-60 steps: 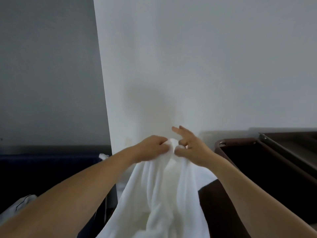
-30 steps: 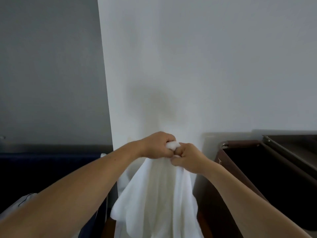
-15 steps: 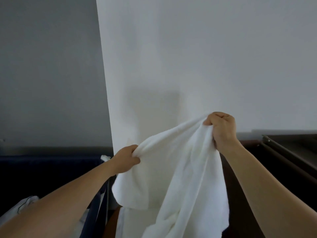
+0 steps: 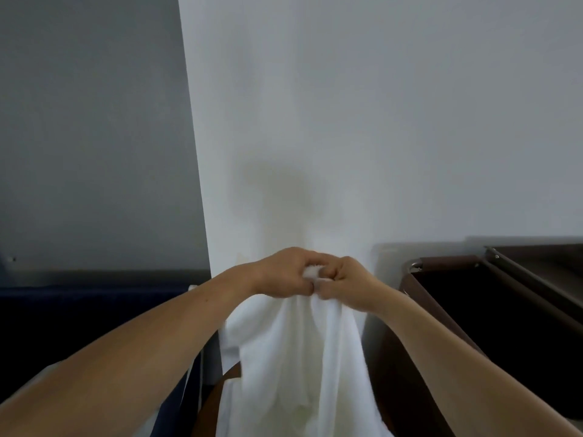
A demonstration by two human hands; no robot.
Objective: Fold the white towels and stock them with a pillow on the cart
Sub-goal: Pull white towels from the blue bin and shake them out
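- Folding is the step in hand, as it looks: a white towel is held up in the air by its top edge.
- The left hand is curled tight round one part of that top edge.
- The right hand is curled tight round the other part, and the two hands are pressed together, knuckles touching.
- A small bit of the towel is seen poking out between the hands.
- The rest of the towel is left hanging straight down below the hands, in long soft folds, past the bottom of the view.
- A white wall is seen behind the towel.
- A dark brown bin, maybe part of the cart, is seen to the right of the towel, and it looks dark inside.
- Something dark blue is seen to the left of the towel.
- No pillow is seen, and no folded pile is seen.
- The task looks to be at an early stage.
- Next, the doubled towel must likely be kept even at the edges and folded down again, so a firm hold is needed or a corner may slip.
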